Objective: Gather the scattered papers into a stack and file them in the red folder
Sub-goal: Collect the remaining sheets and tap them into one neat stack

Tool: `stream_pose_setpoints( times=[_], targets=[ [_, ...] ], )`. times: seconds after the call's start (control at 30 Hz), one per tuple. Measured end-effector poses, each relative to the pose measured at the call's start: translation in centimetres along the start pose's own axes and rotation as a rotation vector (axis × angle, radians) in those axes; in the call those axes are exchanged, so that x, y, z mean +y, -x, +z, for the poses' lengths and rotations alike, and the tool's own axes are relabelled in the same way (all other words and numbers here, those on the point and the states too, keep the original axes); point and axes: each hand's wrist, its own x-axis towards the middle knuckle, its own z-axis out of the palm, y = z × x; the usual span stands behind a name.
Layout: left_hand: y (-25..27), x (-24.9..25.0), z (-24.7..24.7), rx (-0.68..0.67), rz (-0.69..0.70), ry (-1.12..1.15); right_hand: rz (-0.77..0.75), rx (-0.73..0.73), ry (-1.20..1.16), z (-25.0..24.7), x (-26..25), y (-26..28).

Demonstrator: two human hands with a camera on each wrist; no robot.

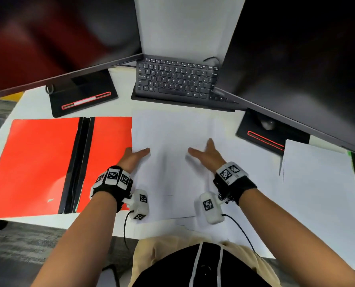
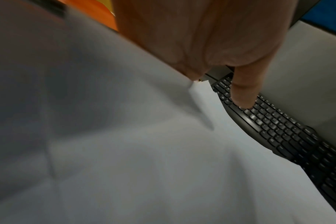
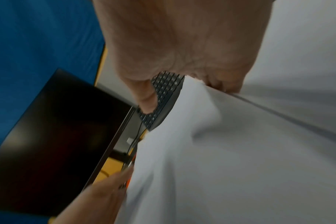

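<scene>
An open red folder [image 1: 37, 162] lies flat at the left of the white desk. Beside it, a stack of white papers [image 1: 168, 141] sits in front of the keyboard, overlapping the folder's right flap. My left hand [image 1: 136, 154] grips the stack's left edge, its thumb [image 2: 242, 94] above the paper [image 2: 125, 151] and the fingers hidden under it. My right hand [image 1: 203, 151] grips the stack's right side, with the sheet [image 3: 220, 166] bulging up between its thumb [image 3: 146, 97] and hidden fingers. Another white sheet [image 1: 317, 183] lies further right.
A black keyboard [image 1: 176, 79] sits just behind the papers. Two dark monitors [image 1: 296, 59] flank it, their black stands [image 1: 83, 98] resting on the desk left and right. More white sheets [image 1: 255, 183] lie under and right of the stack, reaching the desk's front edge.
</scene>
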Motion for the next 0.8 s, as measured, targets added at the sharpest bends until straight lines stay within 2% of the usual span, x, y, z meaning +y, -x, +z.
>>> stream_pose_setpoints(
  times=[0.07,0.17,0.23,0.3,0.37,0.43,0.5,0.57,0.67,0.73,0.8],
  targets=[
    [-0.6,-0.5,-0.1,-0.015,0.02,-0.021,-0.06,-0.08,0.046,1.1,0.1,0.7],
    [-2.9,-2.2,-1.0,-0.039,0.039,-0.098,-0.079,-0.085,0.096,1.2,0.3,0.6],
    [-3.7,-2.7,-1.2,-0.04,0.067,-0.177,-0.063,0.012,0.108,0.2,0.8,0.6],
    [-4.6,-3.2,-1.4,-0.031,0.095,-0.257,-0.035,0.196,0.158,-1.6,1.6,0.5],
    [-4.7,-3.0,-1.4,-0.029,0.101,-0.311,0.039,0.358,0.221,-3.9,2.8,0.3],
    [-3.2,-1.5,-0.9,-0.016,0.094,-0.348,0.143,0.429,0.246,-6.1,3.9,0.2],
    [-3.8,-1.7,-1.1,-0.026,0.088,-0.384,0.24,0.407,0.147,-7.6,4.8,-0.1],
    [-5.4,-2.7,-1.4,-0.013,0.085,-0.4,0.277,0.306,0.014,-7.9,5.1,0.0],
    [-7.7,-4.4,-1.9,-0.004,0.083,-0.353,0.277,0.229,0.125,-7.0,5.3,-0.2],
    [-3.1,-1.5,-0.9,0.013,0.075,-0.354,0.257,0.248,0.264,-6.6,5.0,-0.1],
    [-0.1,0.1,0.0,0.042,0.085,-0.305,0.265,0.222,0.283,-6.3,4.5,0.2]
  ],
)
